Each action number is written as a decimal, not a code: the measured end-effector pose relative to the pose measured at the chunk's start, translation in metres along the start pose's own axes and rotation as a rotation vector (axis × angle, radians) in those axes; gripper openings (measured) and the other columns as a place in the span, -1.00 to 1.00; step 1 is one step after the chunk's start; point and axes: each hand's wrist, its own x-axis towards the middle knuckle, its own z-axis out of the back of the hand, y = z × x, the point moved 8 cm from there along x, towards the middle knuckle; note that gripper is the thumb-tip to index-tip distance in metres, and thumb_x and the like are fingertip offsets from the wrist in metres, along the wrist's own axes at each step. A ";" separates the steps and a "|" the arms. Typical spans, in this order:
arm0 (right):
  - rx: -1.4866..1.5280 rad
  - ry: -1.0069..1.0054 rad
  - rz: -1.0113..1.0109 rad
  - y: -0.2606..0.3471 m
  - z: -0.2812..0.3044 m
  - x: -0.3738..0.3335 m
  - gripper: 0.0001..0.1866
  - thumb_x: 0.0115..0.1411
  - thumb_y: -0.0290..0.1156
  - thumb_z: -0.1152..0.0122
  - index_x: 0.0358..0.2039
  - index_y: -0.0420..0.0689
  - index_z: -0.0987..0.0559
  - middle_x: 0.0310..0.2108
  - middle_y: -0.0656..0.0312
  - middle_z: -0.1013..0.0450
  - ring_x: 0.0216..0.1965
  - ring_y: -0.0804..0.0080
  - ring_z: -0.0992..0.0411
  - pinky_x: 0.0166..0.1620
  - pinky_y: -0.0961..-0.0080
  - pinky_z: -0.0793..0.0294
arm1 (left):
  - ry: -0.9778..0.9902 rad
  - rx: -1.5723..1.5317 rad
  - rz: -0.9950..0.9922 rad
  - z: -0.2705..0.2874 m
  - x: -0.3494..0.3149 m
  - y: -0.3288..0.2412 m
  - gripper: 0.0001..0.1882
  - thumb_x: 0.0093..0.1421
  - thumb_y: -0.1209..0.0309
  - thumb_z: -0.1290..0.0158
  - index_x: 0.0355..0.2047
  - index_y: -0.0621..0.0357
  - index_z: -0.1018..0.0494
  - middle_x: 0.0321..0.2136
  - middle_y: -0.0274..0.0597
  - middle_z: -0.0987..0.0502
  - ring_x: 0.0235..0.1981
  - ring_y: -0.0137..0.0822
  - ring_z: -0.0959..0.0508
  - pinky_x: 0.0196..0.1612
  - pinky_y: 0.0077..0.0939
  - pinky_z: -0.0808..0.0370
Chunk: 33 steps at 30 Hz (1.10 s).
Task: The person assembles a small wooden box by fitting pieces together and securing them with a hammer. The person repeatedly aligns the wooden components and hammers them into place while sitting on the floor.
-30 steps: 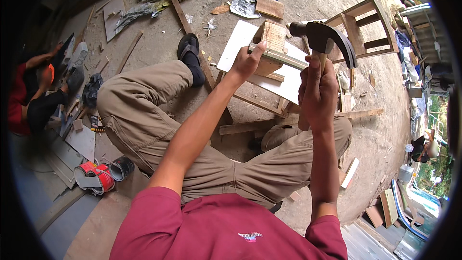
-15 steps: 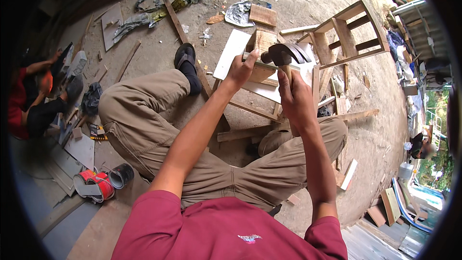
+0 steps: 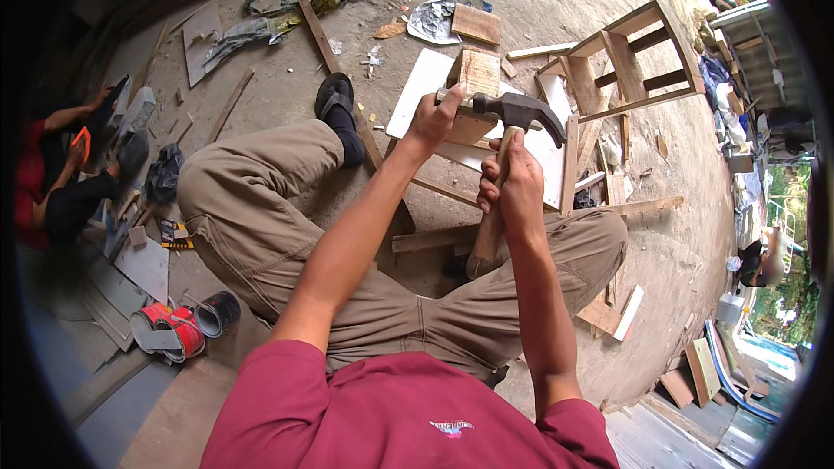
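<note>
My right hand [image 3: 519, 181] is wrapped round the wooden handle of a claw hammer [image 3: 532, 110]. The hammer's black head lies sideways, its claw to the right and its striking face close to my left fingers. My left hand [image 3: 432, 126] is closed on the near edge of a small wooden box [image 3: 478, 69], thumb and forefinger pressed together. Whether a nail is between those fingers, I cannot make out. Beneath the box lies a white board [image 3: 414, 97], partly covered by the box and my hands.
A wooden frame with slats [image 3: 621, 65] stands at right. Timber strips, including a long plank [image 3: 317, 35], and a wood block [image 3: 476, 24] lie on the dirt floor. Paint cans [image 3: 180, 334] sit at lower left. Another person [image 3: 65, 165] is at far left.
The hammer has turned: its handle end swung left and toward me, and its claw now shows side-on. My right hand shifted slightly left; my left hand stayed nearly still.
</note>
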 end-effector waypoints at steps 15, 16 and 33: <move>-0.021 -0.106 0.220 0.027 0.009 0.001 -0.52 0.48 0.12 0.12 -0.17 -0.12 -0.34 -0.59 0.39 -0.26 -0.72 0.65 -0.18 -0.67 0.60 -0.27 | -0.012 0.043 -0.151 0.002 0.002 -0.001 -0.52 0.37 0.02 -0.02 -0.16 0.25 -0.59 -0.33 -0.30 -0.58 -0.33 -0.51 -0.49 -0.25 -0.54 -0.43; 0.016 -0.144 0.238 0.028 0.011 0.000 -0.52 0.50 0.10 0.14 -0.16 -0.15 -0.34 -0.58 0.38 -0.25 -0.71 0.66 -0.18 -0.65 0.63 -0.25 | -0.028 0.041 -0.177 0.001 0.003 -0.002 -0.51 0.36 0.01 -0.02 -0.20 0.27 -0.58 -0.39 -0.31 -0.56 -0.36 -0.50 -0.47 -0.28 -0.52 -0.42; -0.451 -0.163 0.319 0.027 0.028 -0.001 -0.59 0.47 0.02 0.00 -0.22 -0.11 -0.42 -0.61 0.43 -0.27 -0.72 0.70 -0.20 -0.67 0.68 -0.18 | 0.043 -0.009 -0.049 -0.010 0.000 -0.002 -0.43 0.38 -0.06 0.02 0.04 0.24 -0.51 -0.12 -0.22 -0.57 -0.08 -0.45 -0.51 0.03 -0.52 -0.41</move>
